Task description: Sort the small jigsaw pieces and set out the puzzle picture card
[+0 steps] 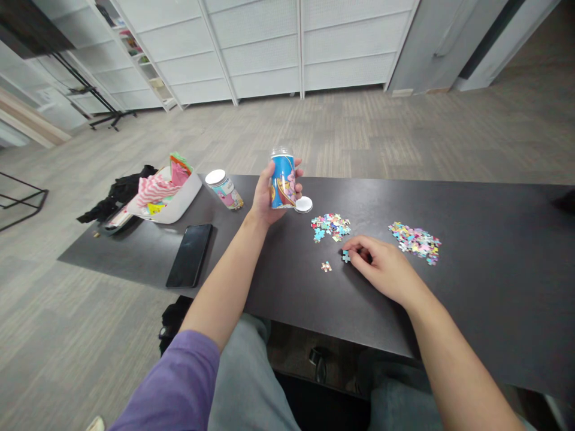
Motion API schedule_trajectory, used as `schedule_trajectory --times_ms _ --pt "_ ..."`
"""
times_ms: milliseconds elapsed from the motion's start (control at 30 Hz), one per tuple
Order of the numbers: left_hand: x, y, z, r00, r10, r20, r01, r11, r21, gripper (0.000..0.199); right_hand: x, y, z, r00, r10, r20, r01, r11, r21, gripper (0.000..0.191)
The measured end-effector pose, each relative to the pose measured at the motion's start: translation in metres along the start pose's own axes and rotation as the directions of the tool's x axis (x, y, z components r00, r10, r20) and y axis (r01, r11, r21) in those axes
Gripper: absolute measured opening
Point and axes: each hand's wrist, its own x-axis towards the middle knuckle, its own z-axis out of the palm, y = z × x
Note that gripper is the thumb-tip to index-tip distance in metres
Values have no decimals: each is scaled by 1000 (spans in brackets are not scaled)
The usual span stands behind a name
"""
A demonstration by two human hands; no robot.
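Observation:
A clear jar with a blue cartoon label is upright in my left hand, its top uncovered. The fingers wrap round it above the dark table. My right hand is low over the tabletop, thumb and fingertips pinching a light blue puzzle piece. A single puzzle piece lies just left of it. One pile of puzzle pieces sits beyond my fingertips, and another pile lies to the right. Near the jar, a white lid rests on the table.
On the dark table, a second jar with a white lid leans at the left. Farther left are a white basket with pink cloth, a black tablet and black fabric.

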Motion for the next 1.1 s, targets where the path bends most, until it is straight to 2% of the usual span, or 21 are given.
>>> schedule_trajectory --times_ms 100,333,433,533,600,667,767,800,833,867,900,933,967,1000,1033,1067,1100 --pt "-2 -1 2 999 -34 11 35 999 -21 71 0 -2 0 1000 29 8 -29 1000 -6 18" --pt "0 -10 6 998 -38 -56 42 997 69 52 -2 -6 -1 998 57 34 -57 998 13 17" --pt "2 -10 5 999 -48 -7 49 996 72 54 -2 -8 -1 998 53 27 -54 998 28 16" --pt "2 -8 1 996 -37 83 33 998 55 67 0 -10 -1 998 53 28 -54 998 32 16" --pt "2 -9 -3 993 -4 121 -10 994 112 70 0 -10 -1 998 51 31 -52 998 29 16" --pt "3 -12 -5 988 56 141 -90 965 246 72 0 -9 -2 998 43 34 -44 999 24 16" --pt "7 -21 -9 977 155 147 -204 883 422 79 0 -6 -2 999 23 31 -23 1000 7 17" --pt "9 -24 -10 961 217 172 -274 838 472 81 -1 -5 -1 999 19 28 -19 1000 1 17" --pt "12 -27 -11 925 301 233 -380 758 530 83 -1 -4 -1 1000 19 25 -18 1000 -5 17" --pt "14 -30 -12 856 394 334 -516 625 585 83 -2 -3 0 999 19 26 -18 1000 -8 17" --pt "16 -33 -13 748 474 465 -659 444 607 81 -2 -3 0 999 18 29 -18 1000 -10 17" --pt "18 -36 -13 612 518 598 -774 237 587 78 -3 -3 1 999 17 34 -17 1000 -11 17" --pt "19 -39 -14 478 522 707 -843 44 537 74 -3 -3 1 999 15 40 -14 1000 -12 17" --pt "20 -42 -13 371 511 776 -872 -95 480 71 -3 -3 1 999 14 41 -13 1000 -15 18" --pt "21 -44 -13 292 502 814 -882 -188 433 69 -3 -3 1 999 14 40 -13 1000 -19 17" --pt "21 -45 -12 240 503 830 -882 -244 402 68 -3 -4 1 999 17 37 -16 1000 -24 17" --pt "21 -47 -12 212 507 835 -881 -271 388 67 -2 -4 1 999 20 34 -19 999 -28 17"
